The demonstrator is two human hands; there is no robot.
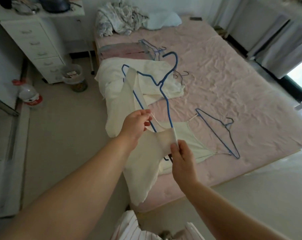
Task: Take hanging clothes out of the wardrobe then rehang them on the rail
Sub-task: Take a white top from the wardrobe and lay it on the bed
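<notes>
A person's two bare hands work one white sleeveless top [146, 163] onto one blue wire hanger [165, 94] above the near corner of a pink-sheeted bed [233, 80]. The left hand [135, 126] has its fingers curled together, pinching one shoulder strap of the top against the hanger's arm; the strap runs up and away from those fingertips toward the hanger's far end. The right hand [180, 157] pinches the other strap between thumb and fingers, where the cloth wraps the hanger's near end. The top's body hangs below both hands, and the hanger's hook points away from them.

Beyond the left fingers lies one crumpled white garment [143, 84] on the bed. Just beyond the right fingers lies a second white strappy top [190, 141], its thin straps looped on a second blue hanger [217, 134] flat on the sheet. Farther off, past the held hook, sits a small pile of pale wire hangers [152, 49], too tangled to count. One bundle of patterned bedding [119, 19] lies at the bed's head. Left of the hands stand one white drawer unit [37, 47], one waste bin [75, 78] and one plastic bottle [29, 94].
</notes>
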